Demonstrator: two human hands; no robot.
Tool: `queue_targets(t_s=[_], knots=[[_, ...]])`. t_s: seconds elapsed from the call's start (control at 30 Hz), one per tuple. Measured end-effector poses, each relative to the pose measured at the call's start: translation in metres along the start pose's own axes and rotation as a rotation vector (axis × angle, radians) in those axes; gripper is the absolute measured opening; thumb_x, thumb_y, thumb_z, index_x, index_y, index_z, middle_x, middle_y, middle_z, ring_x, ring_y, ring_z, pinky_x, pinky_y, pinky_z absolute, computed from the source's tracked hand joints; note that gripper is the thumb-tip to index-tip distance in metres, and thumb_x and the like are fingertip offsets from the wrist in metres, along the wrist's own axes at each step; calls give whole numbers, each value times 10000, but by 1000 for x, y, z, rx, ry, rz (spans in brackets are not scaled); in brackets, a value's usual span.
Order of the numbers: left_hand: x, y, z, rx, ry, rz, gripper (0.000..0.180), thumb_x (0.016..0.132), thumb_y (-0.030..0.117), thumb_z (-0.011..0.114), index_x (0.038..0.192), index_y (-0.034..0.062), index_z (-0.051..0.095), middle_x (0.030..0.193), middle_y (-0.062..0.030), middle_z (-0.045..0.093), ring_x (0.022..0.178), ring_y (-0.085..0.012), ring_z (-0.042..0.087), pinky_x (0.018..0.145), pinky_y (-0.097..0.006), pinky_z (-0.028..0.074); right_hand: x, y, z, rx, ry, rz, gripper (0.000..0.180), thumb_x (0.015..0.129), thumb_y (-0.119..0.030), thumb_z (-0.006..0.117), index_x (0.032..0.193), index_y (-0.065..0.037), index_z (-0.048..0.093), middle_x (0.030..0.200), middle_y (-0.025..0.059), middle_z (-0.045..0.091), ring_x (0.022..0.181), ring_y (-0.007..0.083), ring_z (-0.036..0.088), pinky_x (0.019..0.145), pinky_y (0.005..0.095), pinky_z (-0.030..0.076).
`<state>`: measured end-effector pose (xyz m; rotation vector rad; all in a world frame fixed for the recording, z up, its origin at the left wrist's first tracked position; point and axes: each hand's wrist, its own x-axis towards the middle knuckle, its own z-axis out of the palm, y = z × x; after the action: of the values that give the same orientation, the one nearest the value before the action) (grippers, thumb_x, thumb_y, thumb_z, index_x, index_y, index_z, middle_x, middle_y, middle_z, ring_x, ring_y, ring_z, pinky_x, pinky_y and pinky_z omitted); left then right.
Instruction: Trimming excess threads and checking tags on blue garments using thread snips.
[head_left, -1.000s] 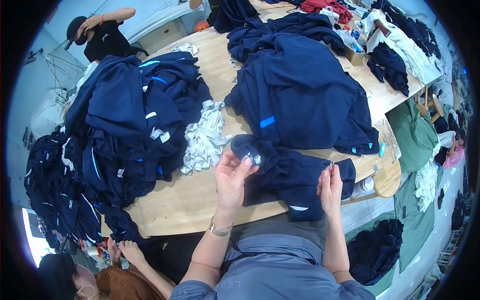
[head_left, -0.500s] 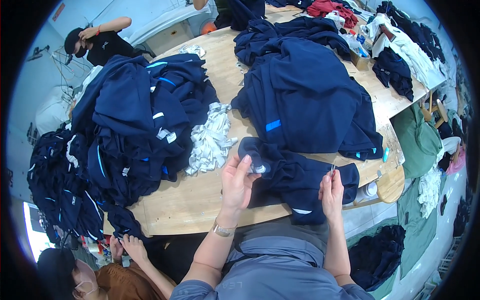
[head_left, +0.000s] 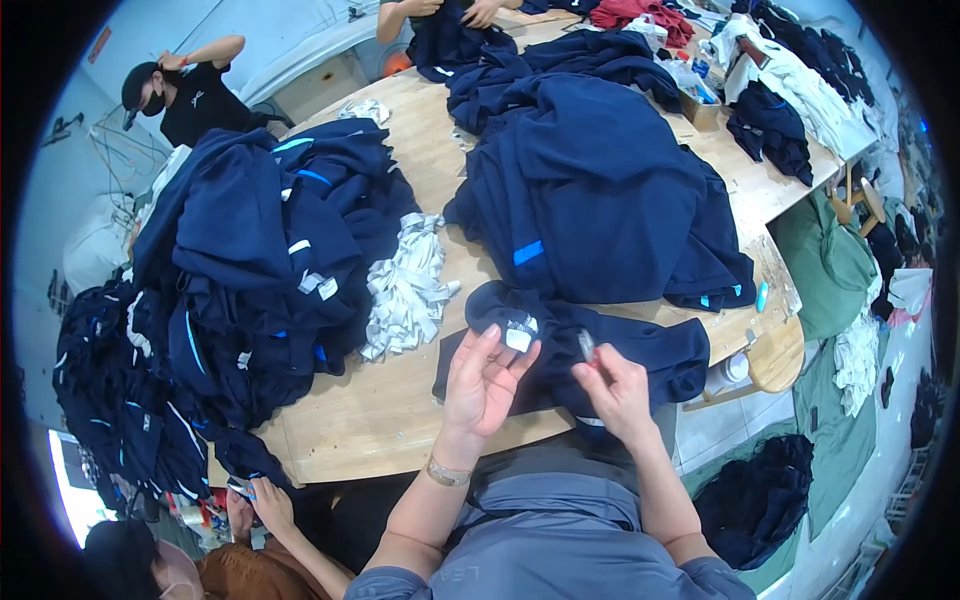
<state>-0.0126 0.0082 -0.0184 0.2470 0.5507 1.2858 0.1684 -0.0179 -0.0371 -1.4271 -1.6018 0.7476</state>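
A dark navy garment [head_left: 655,352] lies in front of me at the table's near edge. My left hand [head_left: 482,388] is closed on its raised edge, thumb against the fingers, beside a white label [head_left: 519,333] on the cloth. In my right hand [head_left: 620,392] is a small pointed metal tool [head_left: 586,345], gripped between thumb and fingers. It is blurred, so its exact kind is unclear; its tip points up, just right of the label and apart from it.
A large navy garment pile [head_left: 600,190] stands beyond my hands, another [head_left: 260,230] to the left. White fabric strips [head_left: 408,290] lie between them on the wooden table [head_left: 350,425]. A co-worker's hands [head_left: 258,505] work at lower left. A wooden stool [head_left: 778,355] is at right.
My right hand has swung left with the metal tool, close to my left hand. The held garment edge has turned so its white label shows more fully.
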Motion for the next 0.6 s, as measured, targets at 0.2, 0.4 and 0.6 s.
queue_targets(t_s=[0.2,0.4,0.6], knots=[[-2,-12,2,121,-91,138,167,894,34,504,1057,40,540,1037,-112,619,969,-212,606,881,-389,491,13,-20,11,-276,36,-291,308,752,-306,700,684,-68,516,568,57,504,463,216,513,444,301,383],[-3,-15,0,207,-106,171,195,918,68,469,1100,52,537,1009,-103,629,929,-197,630,803,-354,533,17,-22,11,-366,56,-365,337,747,-358,691,674,-79,517,563,50,505,459,214,512,451,306,385],[-6,-16,2,235,-105,150,191,915,78,474,1095,40,526,1012,-106,627,930,-191,624,800,-339,517,19,-25,13,-352,59,-367,332,749,-360,687,676,-84,517,565,49,509,461,218,512,452,312,385]])
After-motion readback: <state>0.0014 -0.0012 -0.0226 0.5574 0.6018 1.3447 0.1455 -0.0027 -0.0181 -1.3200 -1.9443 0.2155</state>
